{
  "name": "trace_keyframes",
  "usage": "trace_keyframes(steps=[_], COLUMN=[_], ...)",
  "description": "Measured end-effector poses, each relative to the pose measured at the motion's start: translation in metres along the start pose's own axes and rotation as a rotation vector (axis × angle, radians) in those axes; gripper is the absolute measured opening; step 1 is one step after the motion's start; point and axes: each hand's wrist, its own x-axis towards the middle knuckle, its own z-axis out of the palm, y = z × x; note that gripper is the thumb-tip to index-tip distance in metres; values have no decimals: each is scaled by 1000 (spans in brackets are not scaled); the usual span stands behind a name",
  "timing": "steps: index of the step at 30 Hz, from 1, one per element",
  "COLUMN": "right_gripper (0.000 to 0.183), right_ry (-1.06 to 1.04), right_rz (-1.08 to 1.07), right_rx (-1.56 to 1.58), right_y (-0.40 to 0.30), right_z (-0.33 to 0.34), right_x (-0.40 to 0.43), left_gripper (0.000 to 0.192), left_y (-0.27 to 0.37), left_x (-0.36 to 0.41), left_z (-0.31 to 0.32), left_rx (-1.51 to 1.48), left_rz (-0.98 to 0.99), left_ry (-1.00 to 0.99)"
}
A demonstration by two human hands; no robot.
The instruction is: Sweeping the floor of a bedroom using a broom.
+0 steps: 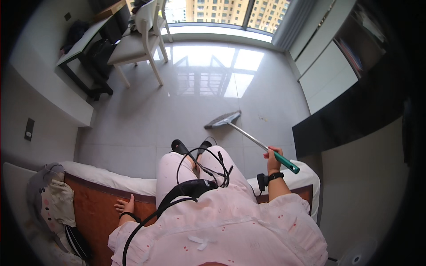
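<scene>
My right hand (273, 159) is closed around the green grip of a broom (248, 134) with a metal handle. The broom's grey head lies over the tiled floor in front of my feet, its bristles turned away from me. A small yellowish patch of bits (263, 118) lies on the floor to the right of the broom head. My left hand (126, 205) holds nothing, its fingers apart, above the brown seat mat (96, 209) beside my left thigh. Black cables (189, 159) lie looped over my lap.
A white chair (133, 50) stands by a dark-legged table (85, 36) at the upper left. Cabinets (327, 76) and a glossy black panel (349, 123) run along the right. A window with a grey curtain (293, 23) is ahead. Clothing and a plush toy (45, 199) lie at the left.
</scene>
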Motion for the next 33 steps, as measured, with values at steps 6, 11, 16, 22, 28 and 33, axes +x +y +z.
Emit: trace_keyframes(steps=[6, 11, 16, 22, 28, 33], right_gripper=[7, 7, 7, 7, 6, 6], right_ry=[56, 53, 55, 80, 73, 71], right_rz=[-32, -29, -33, -1, -7, -21], right_rx=[0, 8, 27, 39, 6, 11], right_y=[8, 0, 6, 6, 15, 14], right_z=[12, 26, 24, 23, 22, 22], right_x=[2, -1, -1, -3, -1, -3], left_gripper=[106, 107, 107, 107, 106, 105], left_y=[6, 3, 1, 3, 3, 6], left_x=[-28, -20, -8, -7, -13, -23], left_z=[-18, -8, 0, -2, -6, -11], left_rx=[37, 19, 4, -9, 3, -4], left_rz=[40, 16, 24, 32, 26, 30], left_ry=[-70, -58, -41, -41, -45, -32])
